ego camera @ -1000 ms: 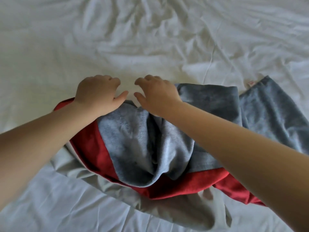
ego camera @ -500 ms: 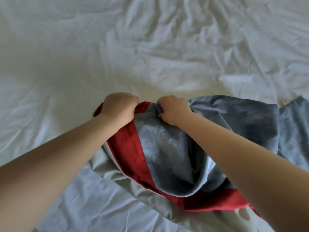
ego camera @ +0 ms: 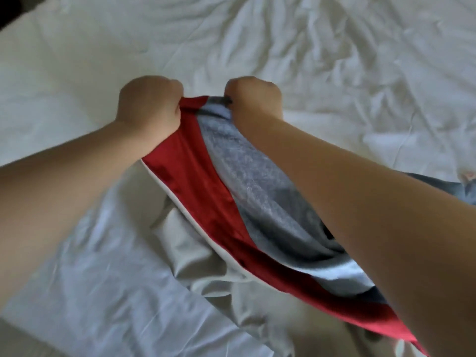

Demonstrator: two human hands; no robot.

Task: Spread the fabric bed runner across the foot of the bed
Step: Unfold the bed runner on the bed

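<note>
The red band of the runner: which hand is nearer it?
Left. The left hand grips the red band at its top edge; the right hand grips the grey part beside it.

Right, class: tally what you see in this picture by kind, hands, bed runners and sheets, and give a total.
Hands: 2, the left hand and the right hand, both gripping the runner
Bed runners: 1, the red and grey bed runner
White sheets: 1, the white sheet
Total: 4

Red-and-grey bed runner [ego camera: 231, 181], white sheet [ego camera: 334, 73]
</note>
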